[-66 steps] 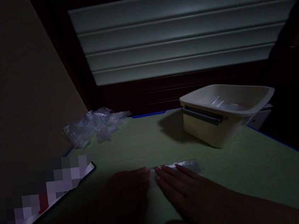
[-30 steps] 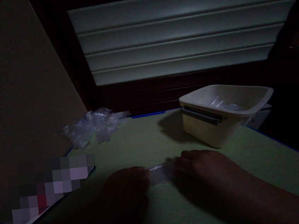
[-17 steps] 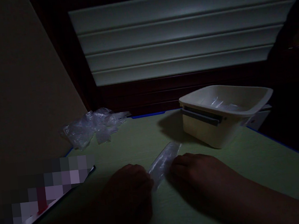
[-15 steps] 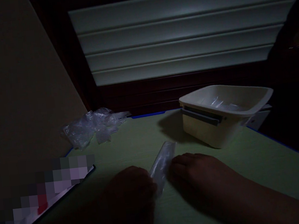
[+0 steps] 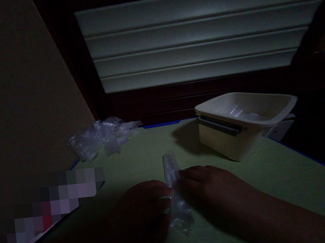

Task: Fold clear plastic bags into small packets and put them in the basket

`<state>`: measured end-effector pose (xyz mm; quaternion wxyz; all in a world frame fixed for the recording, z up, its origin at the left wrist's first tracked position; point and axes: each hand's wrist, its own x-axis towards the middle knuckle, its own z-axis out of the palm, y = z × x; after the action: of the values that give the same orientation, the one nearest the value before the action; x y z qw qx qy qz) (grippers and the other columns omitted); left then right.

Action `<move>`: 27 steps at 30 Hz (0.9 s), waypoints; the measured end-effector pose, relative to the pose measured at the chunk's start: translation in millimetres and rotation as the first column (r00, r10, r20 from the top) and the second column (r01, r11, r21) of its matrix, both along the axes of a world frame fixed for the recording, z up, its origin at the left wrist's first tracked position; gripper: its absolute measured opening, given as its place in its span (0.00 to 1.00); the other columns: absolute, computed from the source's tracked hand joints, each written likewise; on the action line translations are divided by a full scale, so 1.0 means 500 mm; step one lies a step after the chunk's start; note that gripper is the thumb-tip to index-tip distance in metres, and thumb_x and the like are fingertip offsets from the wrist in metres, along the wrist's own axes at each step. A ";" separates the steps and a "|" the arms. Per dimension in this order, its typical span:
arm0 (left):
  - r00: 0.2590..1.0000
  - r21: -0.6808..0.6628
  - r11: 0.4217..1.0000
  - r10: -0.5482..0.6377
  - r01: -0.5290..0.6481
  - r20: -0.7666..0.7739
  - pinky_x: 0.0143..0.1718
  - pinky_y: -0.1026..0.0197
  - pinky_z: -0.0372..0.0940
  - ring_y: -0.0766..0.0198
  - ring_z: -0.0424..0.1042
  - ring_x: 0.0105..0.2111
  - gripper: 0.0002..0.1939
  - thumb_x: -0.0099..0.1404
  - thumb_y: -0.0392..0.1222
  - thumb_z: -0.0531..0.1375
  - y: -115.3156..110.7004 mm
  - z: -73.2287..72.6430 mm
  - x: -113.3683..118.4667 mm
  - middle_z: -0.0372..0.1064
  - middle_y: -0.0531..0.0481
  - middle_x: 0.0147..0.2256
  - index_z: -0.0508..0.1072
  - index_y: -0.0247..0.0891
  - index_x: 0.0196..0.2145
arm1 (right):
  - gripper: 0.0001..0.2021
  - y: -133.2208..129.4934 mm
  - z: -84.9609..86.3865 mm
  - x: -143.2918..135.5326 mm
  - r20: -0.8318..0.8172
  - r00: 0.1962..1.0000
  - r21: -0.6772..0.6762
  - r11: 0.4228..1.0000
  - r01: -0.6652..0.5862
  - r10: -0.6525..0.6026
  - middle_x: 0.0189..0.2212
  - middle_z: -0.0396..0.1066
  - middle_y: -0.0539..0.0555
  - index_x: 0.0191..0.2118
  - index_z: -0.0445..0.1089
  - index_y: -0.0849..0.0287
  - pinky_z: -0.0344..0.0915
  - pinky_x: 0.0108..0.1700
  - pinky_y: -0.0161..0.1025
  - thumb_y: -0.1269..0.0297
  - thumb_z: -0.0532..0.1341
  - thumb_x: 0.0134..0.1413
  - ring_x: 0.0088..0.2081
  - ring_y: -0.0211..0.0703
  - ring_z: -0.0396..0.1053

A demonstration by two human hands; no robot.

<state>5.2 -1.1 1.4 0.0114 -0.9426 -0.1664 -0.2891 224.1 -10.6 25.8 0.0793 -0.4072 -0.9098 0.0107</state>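
A narrow, folded clear plastic bag (image 5: 172, 170) lies on the table between my hands, its crumpled lower end toward me. My left hand (image 5: 149, 202) is at the bag's left edge, closed, with the fingers bent and the fingertips on the plastic. From the other side my right hand (image 5: 206, 182) reaches in, fingers stretched out and fairly flat, the tips touching the bag's right edge. Both thumbs are hard to make out in the dim light.
A cream plastic bin (image 5: 219, 140) with a grey handle stands at the back right, with clear plastic inside. Crumpled clear bags (image 5: 100, 137) are heaped at the back left. A flat, pixelated object (image 5: 58, 209) lies on the left of the green table (image 5: 143, 158).
The bag has turned from slanting to nearly straight up and down, and its lower end now shows between my hands. My right fingertips have moved slightly left onto its edge.
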 end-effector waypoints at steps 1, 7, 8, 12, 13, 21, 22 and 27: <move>1.000 -0.008 1.000 -0.007 0.007 0.003 0.45 0.59 0.65 0.61 0.67 0.43 0.13 0.60 0.32 0.53 0.001 0.000 0.001 0.68 0.44 0.41 0.63 0.36 0.44 | 0.11 0.000 0.000 0.000 -0.003 1.000 0.022 1.000 -0.007 0.007 0.41 0.71 0.57 0.42 0.69 0.61 0.62 0.43 0.39 0.75 0.56 0.54 0.41 0.44 0.68; 1.000 -0.036 0.999 0.007 -0.008 -0.009 0.43 0.59 0.66 0.62 0.68 0.39 0.11 0.60 0.30 0.51 -0.001 0.010 0.011 0.69 0.46 0.39 0.62 0.38 0.41 | 0.06 -0.002 0.004 0.000 0.063 0.989 0.082 0.987 -0.137 0.132 0.30 0.70 0.51 0.35 0.71 0.58 0.59 0.34 0.36 0.73 0.58 0.54 0.31 0.40 0.66; 1.000 -0.033 0.999 0.004 -0.005 -0.011 0.43 0.59 0.66 0.62 0.68 0.40 0.11 0.60 0.30 0.51 -0.001 0.008 0.010 0.69 0.46 0.39 0.63 0.38 0.41 | 0.05 -0.002 0.004 -0.001 0.081 0.986 0.085 0.985 -0.150 0.143 0.29 0.69 0.51 0.34 0.71 0.58 0.59 0.33 0.37 0.73 0.58 0.54 0.31 0.39 0.66; 0.998 -0.007 0.998 0.058 -0.058 -0.034 0.44 0.58 0.65 0.60 0.66 0.44 0.15 0.59 0.29 0.50 0.000 -0.005 0.001 0.66 0.43 0.45 0.63 0.38 0.44 | 0.05 -0.001 -0.002 -0.006 0.117 0.984 0.118 0.982 -0.146 0.132 0.30 0.70 0.51 0.35 0.70 0.59 0.60 0.32 0.39 0.73 0.59 0.53 0.30 0.42 0.66; 0.997 -0.008 0.998 0.064 -0.065 -0.031 0.43 0.58 0.65 0.60 0.65 0.45 0.16 0.58 0.29 0.50 0.001 -0.008 0.000 0.65 0.42 0.46 0.63 0.37 0.45 | 0.05 0.000 -0.004 -0.007 0.114 0.984 0.130 0.980 -0.148 0.133 0.30 0.70 0.51 0.36 0.69 0.59 0.60 0.32 0.39 0.73 0.59 0.53 0.31 0.43 0.66; 0.999 -0.147 0.988 0.043 -0.044 -0.013 0.37 0.62 0.65 0.63 0.66 0.35 0.13 0.59 0.27 0.49 0.003 0.004 0.016 0.67 0.45 0.37 0.65 0.35 0.40 | 0.09 0.006 -0.011 -0.010 -0.016 0.999 0.069 0.997 -0.043 0.044 0.31 0.70 0.53 0.35 0.68 0.61 0.60 0.34 0.36 0.78 0.54 0.53 0.32 0.42 0.66; 0.999 -0.162 0.986 0.046 -0.048 -0.017 0.37 0.62 0.65 0.63 0.66 0.36 0.13 0.59 0.28 0.49 0.003 0.006 0.018 0.67 0.45 0.37 0.66 0.35 0.40 | 0.10 0.005 -0.009 -0.009 -0.034 0.999 0.044 0.999 -0.031 0.032 0.31 0.70 0.53 0.35 0.68 0.61 0.60 0.34 0.35 0.79 0.53 0.52 0.31 0.41 0.66; 0.999 -0.152 0.987 0.043 -0.043 -0.005 0.37 0.62 0.64 0.64 0.66 0.34 0.09 0.61 0.29 0.49 0.014 -0.001 0.016 0.68 0.47 0.34 0.66 0.35 0.36 | 0.13 0.002 -0.007 -0.006 -0.146 0.989 -0.069 0.997 -0.025 0.015 0.32 0.70 0.54 0.36 0.67 0.62 0.59 0.35 0.33 0.81 0.52 0.48 0.32 0.38 0.66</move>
<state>13.2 5.9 0.9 -0.0542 -0.9372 -0.2082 -0.2745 221.0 -9.6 22.2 0.1309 -0.3987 -0.9047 0.0734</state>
